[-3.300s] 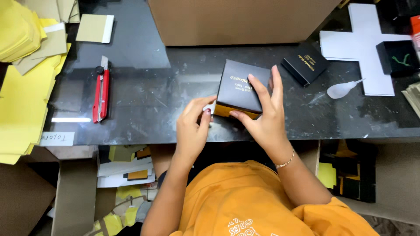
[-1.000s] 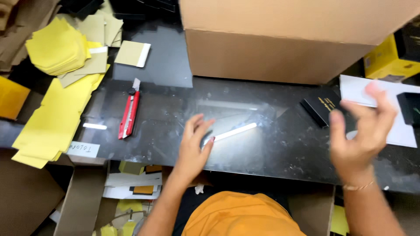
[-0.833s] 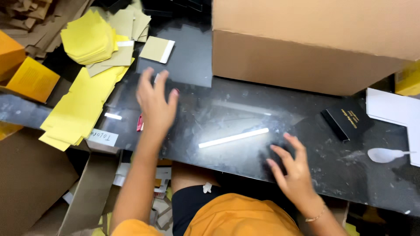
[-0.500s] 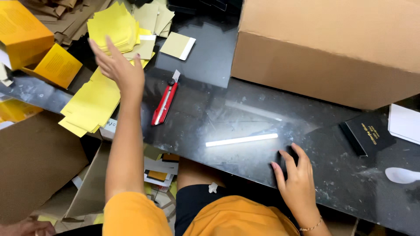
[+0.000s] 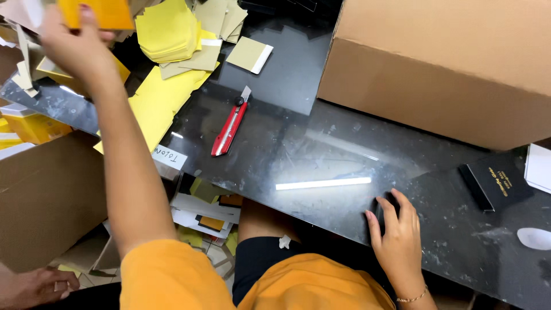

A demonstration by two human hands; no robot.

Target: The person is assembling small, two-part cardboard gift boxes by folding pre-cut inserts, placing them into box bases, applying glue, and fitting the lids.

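My left hand is raised at the far upper left, its fingers closed on a small orange box that the top edge of the view partly cuts off. My right hand rests flat on the front edge of the dark glossy table, fingers spread and holding nothing. A red utility knife lies on the table between the two hands. A small black box with gold print sits to the right of my right hand.
A large brown cardboard box fills the back right. Piles of yellow sheets and tan cards cover the back left. More orange boxes sit at far left. Another person's hand shows at bottom left.
My left arm reached up and to the left over the yellow sheets and closed on the orange box. My right hand came down from the air and has stayed on the table edge.
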